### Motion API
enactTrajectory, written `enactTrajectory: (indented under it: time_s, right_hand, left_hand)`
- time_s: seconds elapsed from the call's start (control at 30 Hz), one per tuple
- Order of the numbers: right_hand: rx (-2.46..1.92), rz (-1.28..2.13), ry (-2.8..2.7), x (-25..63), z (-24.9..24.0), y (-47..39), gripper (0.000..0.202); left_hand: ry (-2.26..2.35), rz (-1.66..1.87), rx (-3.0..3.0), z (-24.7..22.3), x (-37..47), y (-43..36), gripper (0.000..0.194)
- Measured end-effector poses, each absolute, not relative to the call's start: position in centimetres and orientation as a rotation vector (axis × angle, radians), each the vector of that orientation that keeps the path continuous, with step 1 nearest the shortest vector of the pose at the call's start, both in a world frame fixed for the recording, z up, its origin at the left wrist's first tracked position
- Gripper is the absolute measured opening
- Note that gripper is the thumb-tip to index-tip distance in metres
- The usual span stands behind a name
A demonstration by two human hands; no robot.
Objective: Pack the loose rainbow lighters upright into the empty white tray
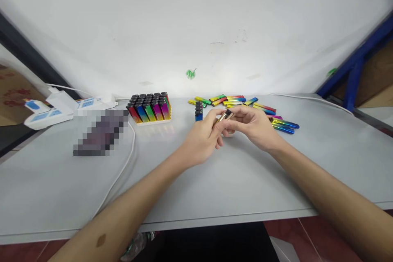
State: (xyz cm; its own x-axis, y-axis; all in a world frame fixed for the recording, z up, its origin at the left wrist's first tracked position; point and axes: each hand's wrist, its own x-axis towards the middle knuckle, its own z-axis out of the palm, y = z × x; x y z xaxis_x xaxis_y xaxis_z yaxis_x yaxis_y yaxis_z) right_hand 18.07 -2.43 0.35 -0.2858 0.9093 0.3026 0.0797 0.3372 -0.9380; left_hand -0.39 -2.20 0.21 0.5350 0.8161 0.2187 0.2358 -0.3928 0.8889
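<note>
My left hand (201, 137) is closed around a lighter (226, 115) with a shiny metal and black end, held just above the table. The fingers of my right hand (253, 125) pinch the same lighter from the other side. My fingers hide most of its body. Just behind my left hand stands a short row of blue lighters (199, 115) with black tops. Shiny multicoloured lighter casings (284, 125) lie scattered behind and to the right of my right hand. Further left, upright lighters (150, 108) with black tops fill a white tray (155, 122).
A white power strip (46, 119) with plugs lies at the far left. Near it is a blurred-out dark object (100, 135). A white cable (130, 153) runs across the table (239, 188) to its front edge. Behind rises a white wall (159, 28); a blue frame (356, 71) stands right.
</note>
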Motion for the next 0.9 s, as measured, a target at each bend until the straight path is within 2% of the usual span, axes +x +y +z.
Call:
enactTrajectory:
  time_s: [0.13, 0.27, 0.43, 0.57, 0.73, 0.9]
  right_hand:
    - [-0.97, 1.054, -1.528, 18.6, -0.3, -1.6, 0.033]
    - [-1.198, 0.8, -1.539, 19.6, -1.3, -0.5, 0.032]
    - [-1.39, 0.412, -1.819, 19.9, -2.0, -0.2, 0.026]
    - [-1.44, 0.366, -1.884, 19.6, -2.1, -0.3, 0.024]
    - [-1.468, 0.373, -1.912, 19.6, -2.1, -0.2, 0.024]
    - [-1.434, 0.394, -1.946, 19.7, -2.3, -0.1, 0.024]
  left_hand:
    - [0.79, 0.842, 1.722, 0.0, -0.3, -1.8, 0.034]
    - [0.809, 0.847, 1.671, 0.0, -0.4, -1.6, 0.017]
    - [0.889, 0.816, 1.663, 0.2, -0.5, -1.9, 0.02]
    - [0.938, 0.836, 1.709, 0.6, -0.7, -2.1, 0.026]
    - [0.833, 0.844, 1.631, 0.8, -0.8, -2.0, 0.049]
    - [0.81, 0.871, 1.589, 0.4, -0.4, -2.0, 0.036]
